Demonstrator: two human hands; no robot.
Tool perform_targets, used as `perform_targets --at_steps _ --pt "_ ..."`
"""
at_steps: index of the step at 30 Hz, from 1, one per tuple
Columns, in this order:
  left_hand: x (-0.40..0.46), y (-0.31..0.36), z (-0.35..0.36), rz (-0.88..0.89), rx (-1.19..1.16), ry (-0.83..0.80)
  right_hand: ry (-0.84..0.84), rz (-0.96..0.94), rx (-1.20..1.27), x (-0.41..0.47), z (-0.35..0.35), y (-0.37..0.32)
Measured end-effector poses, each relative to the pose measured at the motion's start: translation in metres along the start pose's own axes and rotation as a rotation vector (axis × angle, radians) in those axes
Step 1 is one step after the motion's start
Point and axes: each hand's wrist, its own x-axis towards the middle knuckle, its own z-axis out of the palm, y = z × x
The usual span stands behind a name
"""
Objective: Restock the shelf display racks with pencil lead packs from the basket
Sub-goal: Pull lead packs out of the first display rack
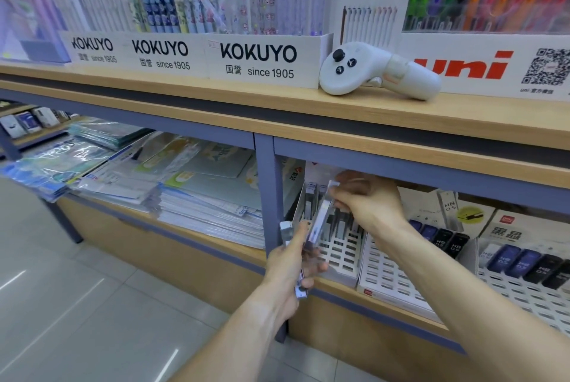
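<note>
Inspecting the lower shelf bay, we find both hands at work at the leftmost white slotted display rack (342, 250), which sits just right of the blue-grey upright post (267, 196). Our left hand (293, 264), at about 7 o'clock from that rack, grips a small bundle of clear pencil lead packs (288, 232) with fingers curled round them; the bundle's top end shows above the thumb and its lower end below the palm. Our right hand (367, 199), at 12 o'clock over the rack, pinches the top of a single lead pack (322, 218) between thumb and fingertips; the pack stands tilted, its lower end at the rack's slots. Whether it is seated in a slot we cannot tell, as the frame is blurred there.

At 3 o'clock from this rack we note a second rack (391, 276) with dark HB 0.5 lead cases (444, 239) in its rear rows, and beyond it a third rack (524, 292) carrying blue and black cases. At 9 o'clock, left of the post, lie stacks of plastic-wrapped notebooks (197, 196).

On the wooden upper shelf (216, 101), at 12 o'clock, rests a white handheld controller (370, 71), just beside the KOKUYO pen display (256, 54) and in front of the uni display (462, 67).
</note>
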Motion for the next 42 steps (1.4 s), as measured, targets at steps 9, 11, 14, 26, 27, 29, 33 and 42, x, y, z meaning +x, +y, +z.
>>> perform_targets --at_steps 9,11,14,26,27,29,33,42 --pt "0.003 -0.001 -0.004 -0.144 -0.073 -0.114 -0.029 -0.393 -0.403 0.023 0.024 0.009" --pt "0.003 -0.002 -0.003 -0.136 -0.088 -0.122 -0.075 -0.484 -0.517 0.027 0.027 0.013" --pt "0.002 -0.001 -0.001 -0.113 -0.068 -0.117 -0.112 -0.539 -0.591 0.03 0.03 0.018" --pt "0.004 -0.001 0.003 -0.068 -0.053 -0.058 -0.135 -0.52 -0.543 0.032 0.025 0.025" --pt "0.005 -0.002 0.003 -0.067 -0.051 -0.058 -0.132 -0.512 -0.533 0.032 0.025 0.026" --pt "0.005 -0.002 0.005 -0.062 -0.046 -0.058 -0.122 -0.494 -0.516 0.034 0.025 0.027" --pt "0.005 -0.002 0.006 -0.056 -0.047 -0.06 -0.082 -0.491 -0.55 0.039 0.026 0.027" --pt "0.01 -0.005 0.001 -0.046 -0.067 -0.09 -0.093 -0.548 -0.908 0.047 0.026 0.026"
